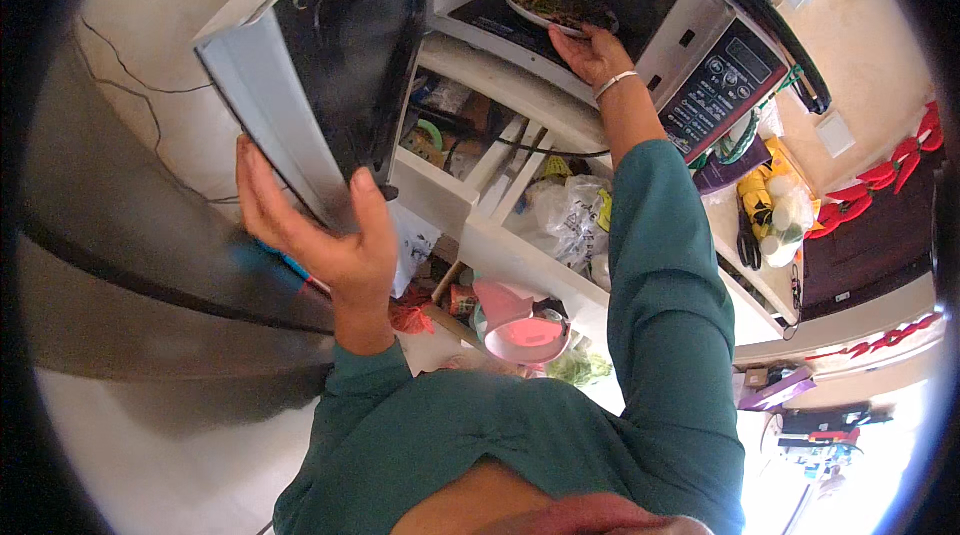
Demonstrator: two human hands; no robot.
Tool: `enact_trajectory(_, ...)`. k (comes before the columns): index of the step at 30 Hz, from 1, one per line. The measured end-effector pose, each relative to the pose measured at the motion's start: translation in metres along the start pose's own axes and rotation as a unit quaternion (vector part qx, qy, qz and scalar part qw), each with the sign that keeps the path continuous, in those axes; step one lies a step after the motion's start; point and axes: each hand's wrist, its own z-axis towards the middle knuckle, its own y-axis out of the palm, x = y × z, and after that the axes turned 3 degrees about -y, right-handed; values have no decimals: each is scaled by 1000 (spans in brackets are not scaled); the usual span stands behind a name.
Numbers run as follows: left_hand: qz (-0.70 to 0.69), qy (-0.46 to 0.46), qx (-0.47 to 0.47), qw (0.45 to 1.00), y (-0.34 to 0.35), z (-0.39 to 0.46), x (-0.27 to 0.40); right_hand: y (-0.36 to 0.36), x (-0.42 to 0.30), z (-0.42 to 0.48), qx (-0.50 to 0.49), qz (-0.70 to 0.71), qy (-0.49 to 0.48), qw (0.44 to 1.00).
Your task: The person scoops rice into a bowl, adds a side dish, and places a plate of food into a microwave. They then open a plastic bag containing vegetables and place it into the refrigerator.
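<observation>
In front of me the microwave oven stands with its door swung out to the left. My left hand grips the free edge of that door, fingers on the outer side and thumb towards the dark inner face. Inside the cavity, a white oval plate carries cooked food in brown and green shreds. The near rim of the plate rests in my right hand, which reaches in through the opening; some of its fingers are hidden under the plate. A bangle circles the right wrist.
Below the oven are open drawers holding plastic bags and small items. A pink plastic container sits lower down. The control panel is on the oven's right. A counter holds yellow packaging. A large grey appliance curves along the left.
</observation>
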Motion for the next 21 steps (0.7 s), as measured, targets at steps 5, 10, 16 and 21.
enact_trajectory(5, 8, 74, 63, 995, -2, 5, -22, 0, 1, 16, 10, -50, -4, 999)
enact_trajectory(10, 39, 104, 70, 991, -3, 11, -30, -5, -5, 38, 48, -93, -15, 994)
enact_trajectory(16, 38, 94, 96, 990, -5, 11, -32, -11, -2, 18, -13, -160, -43, 986)
enact_trajectory(21, -15, 163, 79, 983, -12, 2, -14, 3, 4, -44, -4, -165, -16, 986)
